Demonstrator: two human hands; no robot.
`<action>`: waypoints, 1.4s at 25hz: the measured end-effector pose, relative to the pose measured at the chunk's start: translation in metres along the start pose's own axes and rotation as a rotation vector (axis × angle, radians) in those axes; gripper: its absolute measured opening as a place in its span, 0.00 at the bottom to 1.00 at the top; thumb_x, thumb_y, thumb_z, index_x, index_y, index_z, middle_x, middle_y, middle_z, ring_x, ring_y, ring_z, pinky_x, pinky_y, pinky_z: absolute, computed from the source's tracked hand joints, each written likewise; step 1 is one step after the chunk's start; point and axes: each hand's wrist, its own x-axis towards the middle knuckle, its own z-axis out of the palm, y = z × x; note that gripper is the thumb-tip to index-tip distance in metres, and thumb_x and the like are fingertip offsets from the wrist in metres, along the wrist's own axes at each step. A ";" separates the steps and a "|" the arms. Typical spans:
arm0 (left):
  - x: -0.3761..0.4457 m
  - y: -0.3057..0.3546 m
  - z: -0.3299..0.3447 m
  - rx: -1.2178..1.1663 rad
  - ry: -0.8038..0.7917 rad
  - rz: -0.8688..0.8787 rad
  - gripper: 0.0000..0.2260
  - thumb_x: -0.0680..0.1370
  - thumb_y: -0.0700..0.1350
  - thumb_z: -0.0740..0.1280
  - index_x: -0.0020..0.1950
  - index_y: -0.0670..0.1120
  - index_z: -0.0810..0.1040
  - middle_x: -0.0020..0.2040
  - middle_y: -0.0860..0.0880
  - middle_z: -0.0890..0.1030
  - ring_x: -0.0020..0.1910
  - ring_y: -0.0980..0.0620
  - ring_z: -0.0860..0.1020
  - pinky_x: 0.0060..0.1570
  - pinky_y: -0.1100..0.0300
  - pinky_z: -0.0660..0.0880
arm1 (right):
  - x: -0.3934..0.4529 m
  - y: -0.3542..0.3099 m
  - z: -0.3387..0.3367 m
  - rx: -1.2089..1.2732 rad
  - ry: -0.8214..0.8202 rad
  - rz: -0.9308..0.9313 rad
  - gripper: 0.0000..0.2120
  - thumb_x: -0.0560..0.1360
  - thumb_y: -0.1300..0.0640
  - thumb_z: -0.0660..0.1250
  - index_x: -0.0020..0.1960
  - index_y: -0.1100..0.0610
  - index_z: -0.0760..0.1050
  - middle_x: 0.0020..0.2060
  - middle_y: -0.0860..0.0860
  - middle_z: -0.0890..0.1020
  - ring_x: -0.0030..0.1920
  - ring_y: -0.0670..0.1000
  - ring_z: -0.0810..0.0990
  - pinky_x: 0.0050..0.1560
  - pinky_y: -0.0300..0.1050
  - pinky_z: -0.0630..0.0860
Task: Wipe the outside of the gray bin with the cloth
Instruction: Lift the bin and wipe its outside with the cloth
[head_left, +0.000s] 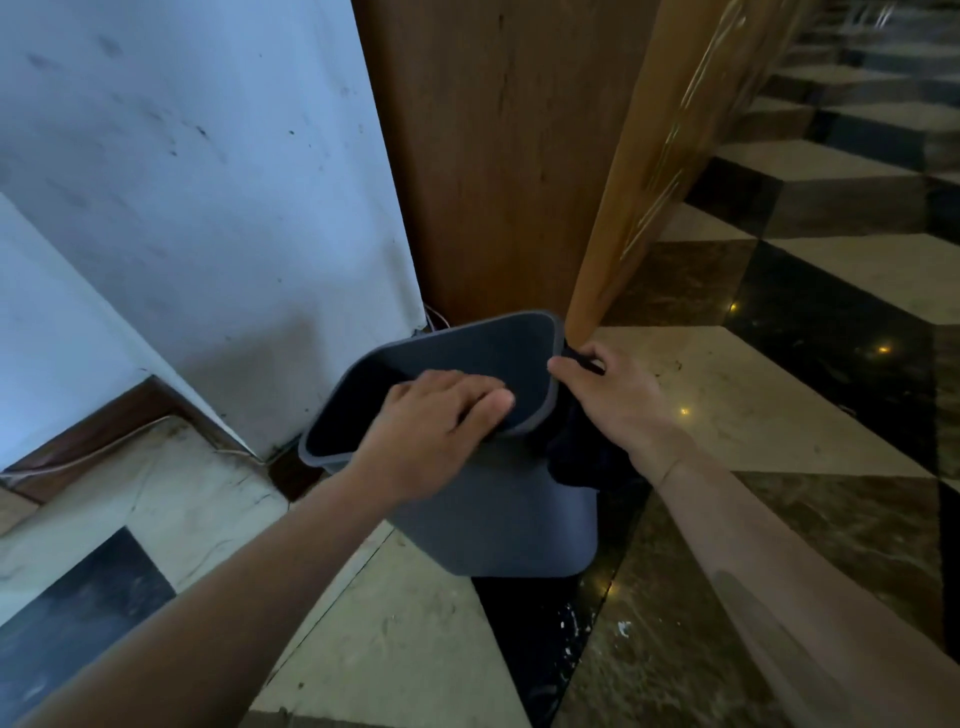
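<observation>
**Both hands on the bin, cloth at the right wall**

Left hand (441, 415) hooks over the near rim, fingers inside, thumb outside, gripping the gray bin (498, 514) and tipping it toward the camera. Right hand (618, 400) is closed on a dark cloth (576, 452), pressing it against the bin's outer right side just under the rim. The bin sits tilted on the patterned marble floor (753, 395), close to the foot of a wooden cabinet (498, 156) and beside a scuffed white wall (208, 182). This looks like the wipe itself, working the right wall. Next up, I'd say: drag the cloth down that side, with the left hand bracing firmly, then turn the bin to reach the faces toward the cabinet.
</observation>
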 end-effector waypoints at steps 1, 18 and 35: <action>-0.012 -0.028 -0.002 0.108 0.158 -0.131 0.24 0.78 0.67 0.46 0.58 0.57 0.75 0.59 0.52 0.78 0.60 0.48 0.73 0.60 0.43 0.70 | 0.001 0.003 -0.003 -0.006 0.013 -0.010 0.18 0.71 0.36 0.65 0.53 0.46 0.78 0.43 0.44 0.81 0.44 0.47 0.80 0.43 0.47 0.77; -0.038 -0.108 -0.020 -1.092 0.324 -0.879 0.05 0.80 0.39 0.63 0.48 0.47 0.77 0.40 0.47 0.79 0.32 0.52 0.79 0.31 0.57 0.78 | 0.039 0.058 0.007 0.127 -0.008 -0.026 0.08 0.78 0.44 0.65 0.46 0.46 0.80 0.45 0.49 0.85 0.45 0.48 0.83 0.42 0.46 0.79; -0.067 -0.149 -0.019 -1.216 0.441 -1.003 0.02 0.81 0.41 0.62 0.51 0.44 0.73 0.50 0.43 0.78 0.41 0.47 0.83 0.35 0.55 0.82 | 0.099 0.014 0.069 -0.031 -0.130 -0.173 0.09 0.80 0.42 0.61 0.53 0.44 0.77 0.51 0.48 0.80 0.55 0.53 0.79 0.58 0.54 0.77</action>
